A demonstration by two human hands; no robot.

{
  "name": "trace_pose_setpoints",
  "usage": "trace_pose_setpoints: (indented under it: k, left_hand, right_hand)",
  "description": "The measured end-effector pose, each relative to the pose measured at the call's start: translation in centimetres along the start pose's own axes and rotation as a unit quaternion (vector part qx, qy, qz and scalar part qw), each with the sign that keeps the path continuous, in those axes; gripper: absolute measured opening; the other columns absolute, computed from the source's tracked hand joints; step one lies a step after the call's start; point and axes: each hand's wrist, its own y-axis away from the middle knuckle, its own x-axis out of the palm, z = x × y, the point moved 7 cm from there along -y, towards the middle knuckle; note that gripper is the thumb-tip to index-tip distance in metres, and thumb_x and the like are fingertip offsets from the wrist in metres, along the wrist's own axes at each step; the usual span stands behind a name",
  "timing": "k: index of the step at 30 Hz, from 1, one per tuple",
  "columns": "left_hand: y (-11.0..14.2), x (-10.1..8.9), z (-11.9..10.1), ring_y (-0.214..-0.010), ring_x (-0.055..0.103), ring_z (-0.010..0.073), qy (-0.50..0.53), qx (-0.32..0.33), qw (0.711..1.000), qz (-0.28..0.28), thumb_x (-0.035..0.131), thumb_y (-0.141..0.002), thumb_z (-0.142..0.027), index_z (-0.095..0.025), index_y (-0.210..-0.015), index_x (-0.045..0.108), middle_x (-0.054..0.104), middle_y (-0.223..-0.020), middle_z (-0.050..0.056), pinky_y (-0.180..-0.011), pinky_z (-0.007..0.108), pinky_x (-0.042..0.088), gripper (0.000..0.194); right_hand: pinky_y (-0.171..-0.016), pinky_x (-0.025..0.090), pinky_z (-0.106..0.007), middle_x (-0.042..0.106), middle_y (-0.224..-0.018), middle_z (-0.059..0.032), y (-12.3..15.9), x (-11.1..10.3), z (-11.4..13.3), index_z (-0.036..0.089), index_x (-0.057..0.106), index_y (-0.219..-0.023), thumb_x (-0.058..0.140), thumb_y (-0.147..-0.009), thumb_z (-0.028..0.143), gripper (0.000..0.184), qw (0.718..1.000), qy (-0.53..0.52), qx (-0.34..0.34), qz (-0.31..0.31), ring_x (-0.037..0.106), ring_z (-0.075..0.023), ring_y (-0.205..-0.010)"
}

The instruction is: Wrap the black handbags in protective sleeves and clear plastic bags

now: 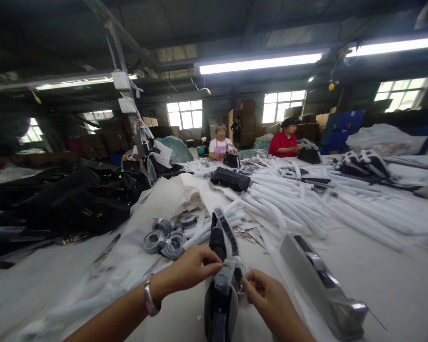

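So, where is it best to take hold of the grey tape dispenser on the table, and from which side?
Probably the long grey body of the tape dispenser, gripped across its narrow width from above. It lies flat on the table, pointing away, with both long sides free. The near end looks like a cutting edge, so avoid it. The right hand is nearest.
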Motion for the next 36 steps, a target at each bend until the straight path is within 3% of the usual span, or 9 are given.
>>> trace_pose_setpoints:
  k: [5,8,11,16,21,26,30,33,36]
  left_hand:
    - [-0.7,0.7,-0.5,-0.081,0.061,0.0191,0.024,0.021,0.999,0.042,0.072,-0.081,-0.035,-0.020,-0.096,0.082,0.072,-0.084,0.003,-0.071,0.024,0.043,0.023]
    - [-0.6,1.0,-0.7,-0.074,0.056,0.0165,0.048,0.022,0.997,0.056,0.075,-0.078,-0.036,-0.021,-0.097,0.082,0.069,-0.078,0.000,-0.065,0.023,0.038,0.026]
    - [-0.8,1.3,-0.3,-0.063,0.048,0.0128,0.082,0.004,0.995,0.057,0.073,-0.078,-0.037,-0.016,-0.089,0.082,0.063,-0.067,-0.001,-0.057,0.023,0.032,0.026]
    - [-1.2,1.9,0.9,-0.058,0.044,0.0113,0.154,-0.053,0.986,0.044,0.076,-0.072,-0.039,-0.010,-0.076,0.078,0.059,-0.061,-0.002,-0.053,0.023,0.030,0.029]
    - [-0.4,1.7,2.2,-0.061,0.045,0.0110,0.228,-0.093,0.968,0.043,0.079,-0.072,-0.038,-0.011,-0.076,0.075,0.059,-0.064,-0.001,-0.056,0.023,0.031,0.028]
    - [2.1,-0.1,2.6,-0.085,0.056,0.0153,0.331,-0.121,0.935,0.035,0.076,-0.079,-0.040,-0.015,-0.085,0.072,0.064,-0.089,0.003,-0.077,0.025,0.044,0.026]
    - [3.7,-1.2,1.9,-0.105,0.058,0.0190,0.411,-0.107,0.905,0.002,0.070,-0.084,-0.043,-0.019,-0.088,0.066,0.064,-0.103,0.005,-0.091,0.030,0.046,0.024]
    - [3.7,-1.7,1.9,-0.100,0.063,0.0196,0.353,-0.085,0.931,-0.048,0.062,-0.090,-0.047,-0.018,-0.088,0.064,0.067,-0.100,0.006,-0.085,0.029,0.048,0.029]
    - [2.9,-1.8,1.9,-0.088,0.065,0.0196,0.219,-0.066,0.971,-0.074,0.058,-0.091,-0.046,-0.017,-0.096,0.068,0.069,-0.097,0.007,-0.071,0.027,0.048,0.031]
  right_hand:
    - [-0.063,0.047,-0.028,0.067,-0.065,-0.0030,-1.6,4.3,-1.4,0.016,0.073,-0.081,0.063,-0.078,0.066,0.051,0.992,-0.127,0.013,0.004,0.063,-0.0200,-0.066]
    - [-0.067,0.051,-0.031,0.071,-0.073,-0.0060,-1.7,5.5,-0.7,0.014,0.076,-0.099,0.065,-0.078,0.069,0.059,0.975,-0.221,0.029,0.011,0.066,-0.0229,-0.072]
    - [-0.065,0.049,-0.027,0.071,-0.075,-0.0037,-1.7,5.6,0.5,0.016,0.077,-0.100,0.076,-0.075,0.060,0.051,0.960,-0.279,0.031,0.020,0.063,-0.0193,-0.072]
    - [-0.059,0.041,-0.021,0.061,-0.065,0.0020,-1.9,5.0,1.9,0.016,0.076,-0.083,0.077,-0.074,0.061,0.046,0.970,-0.240,-0.007,0.038,0.050,-0.0107,-0.061]
    - [-0.046,0.029,-0.020,0.059,-0.063,0.0028,-1.6,4.4,1.9,0.015,0.073,-0.087,0.073,-0.078,0.061,0.046,0.976,-0.207,0.001,0.070,0.040,-0.0066,-0.049]
    - [-0.065,0.044,-0.025,0.066,-0.075,-0.0016,-0.3,3.0,2.2,0.017,0.069,-0.098,0.072,-0.082,0.054,0.041,0.988,-0.102,-0.015,0.117,0.060,-0.0154,-0.069]
    - [-0.062,0.045,-0.027,0.063,-0.069,0.0004,0.7,1.9,1.5,0.019,0.066,-0.102,0.073,-0.078,0.057,0.046,0.989,-0.087,-0.013,0.119,0.062,-0.0175,-0.065]
    - [-0.058,0.043,-0.025,0.062,-0.068,0.0016,0.9,1.5,0.4,0.020,0.066,-0.099,0.073,-0.077,0.060,0.046,0.989,-0.098,0.002,0.109,0.060,-0.0155,-0.060]
    - [-0.055,0.038,-0.023,0.064,-0.071,0.0003,0.5,1.1,-0.7,0.019,0.070,-0.088,0.070,-0.080,0.059,0.040,0.996,-0.015,0.014,0.087,0.056,-0.0140,-0.060]
